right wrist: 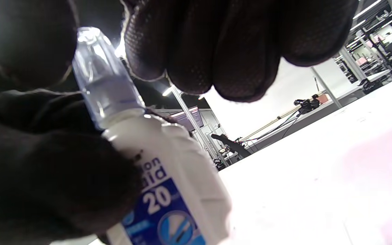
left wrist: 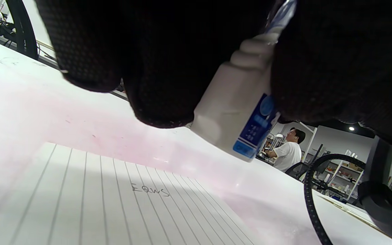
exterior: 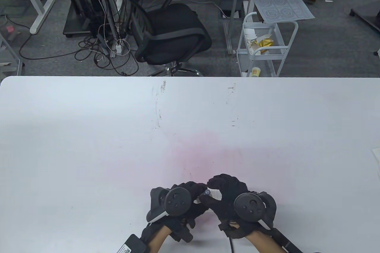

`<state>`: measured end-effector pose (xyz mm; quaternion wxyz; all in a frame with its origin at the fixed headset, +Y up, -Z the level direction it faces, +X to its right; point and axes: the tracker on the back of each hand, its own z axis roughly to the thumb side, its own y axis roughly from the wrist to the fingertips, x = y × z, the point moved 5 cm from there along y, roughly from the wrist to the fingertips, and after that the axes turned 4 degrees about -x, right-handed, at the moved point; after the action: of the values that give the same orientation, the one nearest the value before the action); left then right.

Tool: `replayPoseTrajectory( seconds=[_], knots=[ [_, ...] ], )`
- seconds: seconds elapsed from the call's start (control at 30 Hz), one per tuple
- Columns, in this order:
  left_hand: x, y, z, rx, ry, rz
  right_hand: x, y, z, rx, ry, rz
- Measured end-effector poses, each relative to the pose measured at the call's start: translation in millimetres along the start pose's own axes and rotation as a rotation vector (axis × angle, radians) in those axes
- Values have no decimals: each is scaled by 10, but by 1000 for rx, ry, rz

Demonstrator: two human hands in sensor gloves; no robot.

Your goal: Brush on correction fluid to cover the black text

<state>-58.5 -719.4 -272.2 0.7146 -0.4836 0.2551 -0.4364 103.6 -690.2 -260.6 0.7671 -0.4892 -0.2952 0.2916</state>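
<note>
A white correction fluid bottle [exterior: 214,195] with a blue label is held between both hands near the table's front edge. My left hand [exterior: 194,199] grips the bottle body [right wrist: 179,190], tilted above the table. My right hand [exterior: 214,188] pinches the clear cap [right wrist: 97,78], thumb on one side and fingers [right wrist: 223,51] on the other. In the left wrist view the bottle [left wrist: 233,109] hangs over a lined sheet [left wrist: 80,197] with the black handwritten text "EQWS" [left wrist: 150,190]. In the table view the sheet is hidden under the hands.
The white table [exterior: 118,134] has a pink stain [exterior: 204,155] just beyond the hands. A paper corner [exterior: 376,155] lies at the right edge. An office chair [exterior: 166,33] and a white trolley [exterior: 267,45] stand beyond the far edge.
</note>
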Motion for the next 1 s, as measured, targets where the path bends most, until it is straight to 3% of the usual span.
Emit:
replayPoseTrajectory(
  seconds=[0.1, 0.37, 0.73, 1.0],
  knots=[
    [6, -3, 11, 2, 9, 0, -1, 0, 20, 9, 8, -6],
    [-1, -14, 7, 3, 10, 5, -64, 7, 71, 95, 113, 109],
    [7, -20, 6, 1, 21, 2, -47, -10, 44, 27, 2, 21],
    [2, -22, 1, -3, 30, 2, -134, 2, 81, 86, 101, 151]
  ],
)
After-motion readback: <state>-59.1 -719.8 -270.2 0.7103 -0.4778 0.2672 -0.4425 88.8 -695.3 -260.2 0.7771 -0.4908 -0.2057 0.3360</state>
